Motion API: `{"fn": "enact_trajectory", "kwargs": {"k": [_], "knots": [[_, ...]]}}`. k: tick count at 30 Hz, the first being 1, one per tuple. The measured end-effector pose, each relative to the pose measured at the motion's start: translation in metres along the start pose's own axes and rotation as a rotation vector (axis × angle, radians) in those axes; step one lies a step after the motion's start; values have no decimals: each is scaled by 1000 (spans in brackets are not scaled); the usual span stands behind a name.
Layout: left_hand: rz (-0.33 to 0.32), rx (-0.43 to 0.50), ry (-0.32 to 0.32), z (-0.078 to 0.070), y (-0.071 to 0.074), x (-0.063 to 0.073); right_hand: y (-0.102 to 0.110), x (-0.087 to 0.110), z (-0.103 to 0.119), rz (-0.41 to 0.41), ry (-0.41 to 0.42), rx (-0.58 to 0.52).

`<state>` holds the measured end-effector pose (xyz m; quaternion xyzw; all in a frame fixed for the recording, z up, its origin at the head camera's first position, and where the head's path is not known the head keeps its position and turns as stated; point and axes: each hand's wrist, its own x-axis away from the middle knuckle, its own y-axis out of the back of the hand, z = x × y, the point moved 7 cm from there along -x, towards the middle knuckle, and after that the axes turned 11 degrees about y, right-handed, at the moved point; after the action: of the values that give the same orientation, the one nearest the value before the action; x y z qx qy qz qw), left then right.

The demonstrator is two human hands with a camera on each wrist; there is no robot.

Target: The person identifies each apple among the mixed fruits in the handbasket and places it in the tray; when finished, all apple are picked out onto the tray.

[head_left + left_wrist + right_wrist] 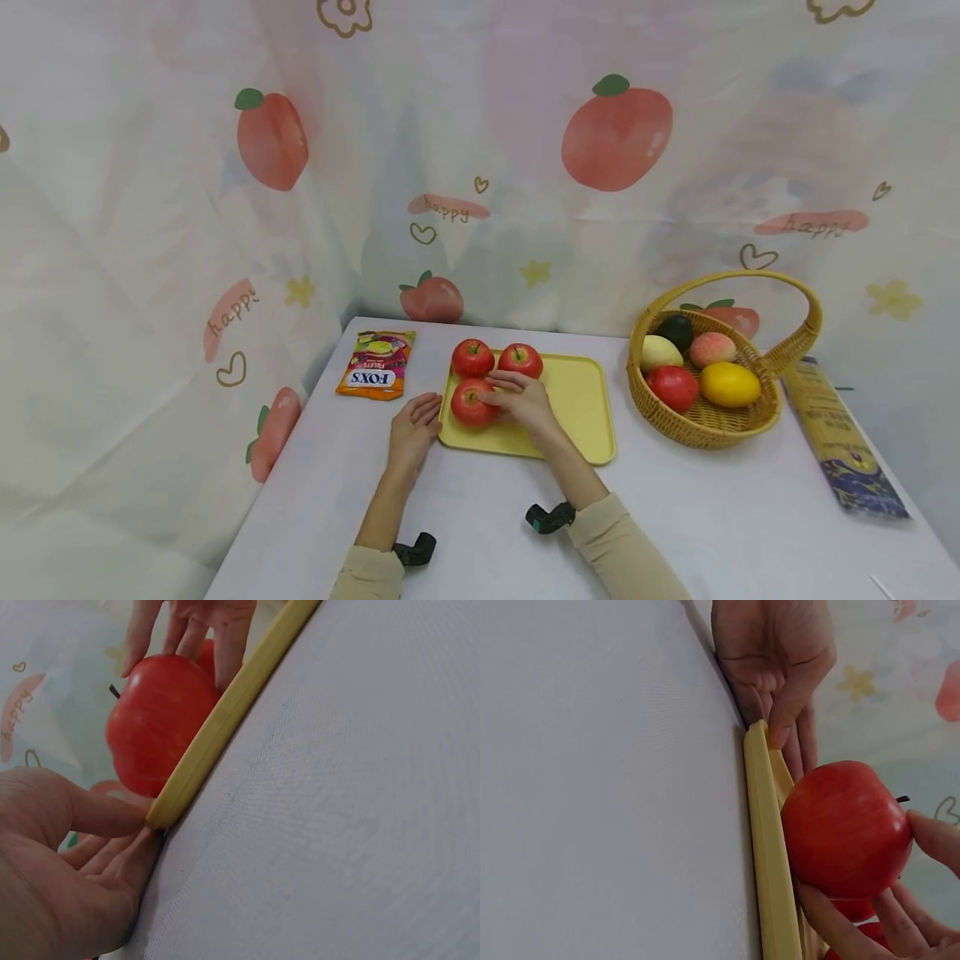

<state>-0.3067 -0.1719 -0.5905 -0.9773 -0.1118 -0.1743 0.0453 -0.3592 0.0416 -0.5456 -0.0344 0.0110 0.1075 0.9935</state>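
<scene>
Three red apples sit at the left side of a yellow tray (570, 400). My right hand (525, 403) grips the front apple (471, 405), thumb near its stem and fingers spread round its side. Behind it are a left apple (472, 358) and a right apple (521, 358), close to my right fingers. At the tray's left edge, my left hand (413, 432) holds the rim near the front corner. The left wrist view shows the left thumb (112, 816) at the tray's corner, with the other fingers along its outside.
A Fox's Fruits sweet packet (378, 365) lies left of the tray. To the right stands a handled wicker basket (705, 433) of several fruits, including a yellow lemon-like one (730, 384). A long gold-and-blue packet (847, 442) lies beyond it. Printed curtains (510, 242) hang behind the table.
</scene>
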Motion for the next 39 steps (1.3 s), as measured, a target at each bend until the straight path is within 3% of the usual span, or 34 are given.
{"fn": "enact_trajectory", "kwargs": {"k": [5, 13, 17, 22, 29, 39], "knots": [[-1, 3, 1, 0, 0, 0, -3, 3, 7, 8, 47, 91], [-4, -11, 14, 1, -2, 1, 0, 8, 15, 6, 56, 127], [5, -3, 26, 2, -4, 1, 11, 11, 28, -19, 57, 151], [4, -6, 23, 1, -2, 1, 22, 11, 45, -20, 52, 93], [1, -27, 33, 0, -2, 2, 40, 10, 74, -16, 97, 114], [-17, -42, 35, 0, -1, 4, 86, 17, 100, -33, 127, 188]]}}
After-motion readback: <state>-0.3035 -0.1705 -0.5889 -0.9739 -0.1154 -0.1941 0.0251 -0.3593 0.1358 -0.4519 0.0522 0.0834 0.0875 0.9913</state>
